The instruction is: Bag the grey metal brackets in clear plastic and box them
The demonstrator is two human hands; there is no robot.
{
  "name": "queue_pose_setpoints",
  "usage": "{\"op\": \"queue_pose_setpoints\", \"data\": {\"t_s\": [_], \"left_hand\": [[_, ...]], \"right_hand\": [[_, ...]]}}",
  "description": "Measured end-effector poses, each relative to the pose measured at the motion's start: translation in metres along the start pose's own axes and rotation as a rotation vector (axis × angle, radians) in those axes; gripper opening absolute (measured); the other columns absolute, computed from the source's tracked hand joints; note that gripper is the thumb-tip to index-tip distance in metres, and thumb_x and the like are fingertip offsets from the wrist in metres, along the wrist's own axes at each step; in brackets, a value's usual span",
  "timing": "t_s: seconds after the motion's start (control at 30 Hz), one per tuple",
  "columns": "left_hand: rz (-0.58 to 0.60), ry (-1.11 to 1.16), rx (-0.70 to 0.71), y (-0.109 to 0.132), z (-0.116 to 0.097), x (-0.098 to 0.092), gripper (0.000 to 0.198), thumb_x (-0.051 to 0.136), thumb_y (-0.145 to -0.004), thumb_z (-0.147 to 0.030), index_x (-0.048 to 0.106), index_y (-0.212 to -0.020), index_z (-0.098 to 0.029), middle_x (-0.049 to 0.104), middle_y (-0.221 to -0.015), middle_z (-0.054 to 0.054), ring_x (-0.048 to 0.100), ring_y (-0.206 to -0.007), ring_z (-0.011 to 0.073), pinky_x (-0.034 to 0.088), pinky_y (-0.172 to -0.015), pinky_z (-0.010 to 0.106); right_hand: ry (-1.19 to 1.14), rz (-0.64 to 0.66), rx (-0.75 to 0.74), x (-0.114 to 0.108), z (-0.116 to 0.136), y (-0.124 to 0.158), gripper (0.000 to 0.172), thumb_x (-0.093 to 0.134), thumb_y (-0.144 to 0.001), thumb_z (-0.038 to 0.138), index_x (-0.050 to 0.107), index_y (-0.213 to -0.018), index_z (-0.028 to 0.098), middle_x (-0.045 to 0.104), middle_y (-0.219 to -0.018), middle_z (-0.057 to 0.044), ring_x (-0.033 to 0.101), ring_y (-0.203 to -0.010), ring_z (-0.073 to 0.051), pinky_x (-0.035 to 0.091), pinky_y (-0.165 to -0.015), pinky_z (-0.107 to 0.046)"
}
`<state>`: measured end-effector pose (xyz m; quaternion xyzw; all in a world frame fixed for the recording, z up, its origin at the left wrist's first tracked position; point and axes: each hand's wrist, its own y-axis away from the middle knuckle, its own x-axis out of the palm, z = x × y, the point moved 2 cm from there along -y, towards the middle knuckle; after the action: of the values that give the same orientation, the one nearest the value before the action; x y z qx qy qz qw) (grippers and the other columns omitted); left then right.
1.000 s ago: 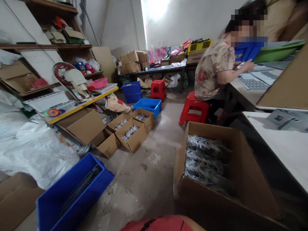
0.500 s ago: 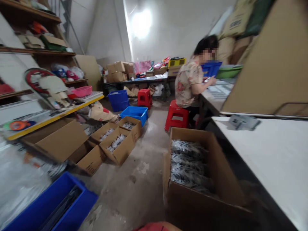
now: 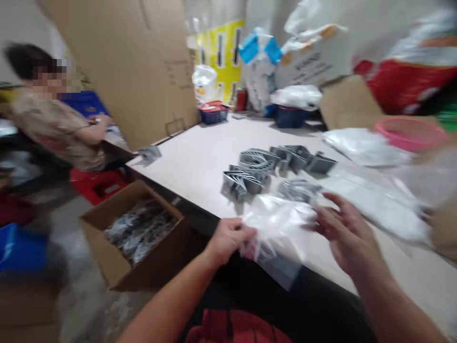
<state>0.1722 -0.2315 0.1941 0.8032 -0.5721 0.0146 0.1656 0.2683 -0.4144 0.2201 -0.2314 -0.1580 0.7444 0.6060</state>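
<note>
At the front edge of the white table, my left hand pinches the left side of a clear plastic bag. A grey piece shows through the bag's lower part. My right hand is at the bag's right side with its fingers apart; blur hides whether a fingertip touches the plastic. Just beyond the bag lie a wrapped grey piece and rows of bent grey metal pieces. To the right of them is a stack of flat clear bags.
Left of the table stands a carton of wrapped pieces. A person sits at the far left near a red stool. A pink basket, a dark blue container and a tall cardboard sheet are toward the back.
The view has swung right from the floor and shelves to the table. Both my hands have come into view, the left one holding a plastic bag.
</note>
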Motion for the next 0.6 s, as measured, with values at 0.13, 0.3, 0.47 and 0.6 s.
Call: {"op": "queue_pose_setpoints", "data": {"t_s": [0.13,0.3,0.47,0.6], "left_hand": [[-0.096,0.107,0.002,0.008,-0.011,0.001,0.034,0.074,-0.052,-0.040,0.054,-0.057,-0.013,0.055,-0.042,-0.001,0.053,-0.036,0.0133,0.044,-0.038,0.024],[-0.336,0.199,0.070,0.026,-0.023,-0.010,0.041,0.082,-0.035,-0.036,0.060,-0.059,-0.011,0.058,-0.045,0.000,0.052,-0.036,0.0113,0.045,-0.037,0.021],[-0.503,0.247,0.159,0.040,-0.035,-0.023,0.042,0.083,-0.030,-0.036,0.061,-0.058,-0.012,0.055,-0.040,-0.002,0.048,-0.032,0.0101,0.043,-0.031,0.019],[-0.600,0.316,0.218,0.044,-0.028,-0.024,0.042,0.083,-0.033,-0.033,0.063,-0.063,-0.011,0.059,-0.046,-0.001,0.052,-0.036,0.0107,0.046,-0.034,0.019]], "right_hand": [[0.484,-0.091,-0.194,-0.015,-0.017,0.001,0.041,0.047,-0.083,0.037,0.042,-0.122,0.022,0.060,-0.104,-0.010,0.056,-0.101,-0.026,0.048,-0.080,-0.046],[1.006,0.119,-0.493,-0.007,-0.026,0.020,0.034,0.052,-0.081,0.025,0.052,-0.114,0.019,0.051,-0.123,-0.013,0.034,-0.123,-0.034,0.030,-0.095,-0.055],[0.994,0.117,-0.447,0.000,-0.029,0.009,0.033,0.051,-0.081,0.023,0.052,-0.114,0.018,0.047,-0.125,-0.016,0.032,-0.124,-0.036,0.029,-0.093,-0.060],[0.553,0.084,-0.313,0.011,-0.012,0.014,0.027,0.047,-0.083,0.029,0.052,-0.108,0.017,0.055,-0.107,-0.014,0.052,-0.104,-0.027,0.047,-0.081,-0.044]]}}
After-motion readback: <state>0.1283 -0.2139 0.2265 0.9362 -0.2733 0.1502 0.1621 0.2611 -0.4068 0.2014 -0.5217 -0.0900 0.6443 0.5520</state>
